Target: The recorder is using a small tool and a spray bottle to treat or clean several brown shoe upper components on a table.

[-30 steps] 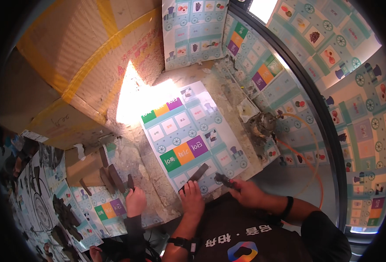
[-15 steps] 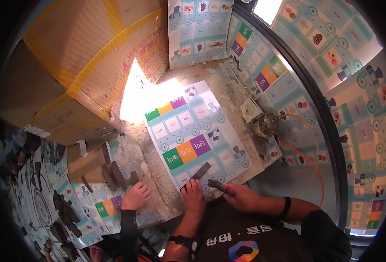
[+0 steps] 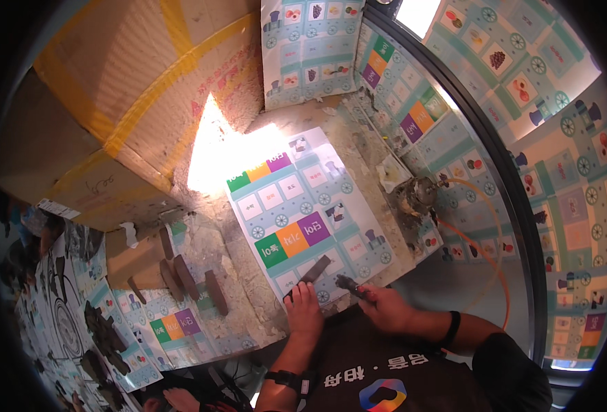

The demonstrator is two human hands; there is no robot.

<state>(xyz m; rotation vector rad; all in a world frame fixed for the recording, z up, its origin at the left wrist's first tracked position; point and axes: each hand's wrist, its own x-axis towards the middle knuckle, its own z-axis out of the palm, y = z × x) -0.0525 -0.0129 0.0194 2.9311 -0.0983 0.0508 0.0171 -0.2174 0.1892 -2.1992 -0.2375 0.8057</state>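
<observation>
On a printed sheet (image 3: 279,206) with colourful train pictures lies a dark flat strip (image 3: 316,268). My left hand (image 3: 305,310) has its fingers closed over the near end of this strip, pressing it down at the sheet's front edge. A short, dark, brush-like tool (image 3: 348,283) is gripped in my right hand (image 3: 387,307). Its tip points toward the strip and stays a little apart from it, just above the paper. What kind of tool it is cannot be made out exactly.
Several dark strips (image 3: 215,292) lie on the table's left part. A large taped cardboard box (image 3: 152,89) stands at the back left. On the right are a crusted metal fitting (image 3: 419,196) and an orange hose (image 3: 501,281). Another person's hand (image 3: 180,398) shows at the lower left.
The other person's hand has drawn back toward the lower edge, uncovering a dark strip on the left. My right hand and its tool have shifted slightly right; my left hand stays put.
</observation>
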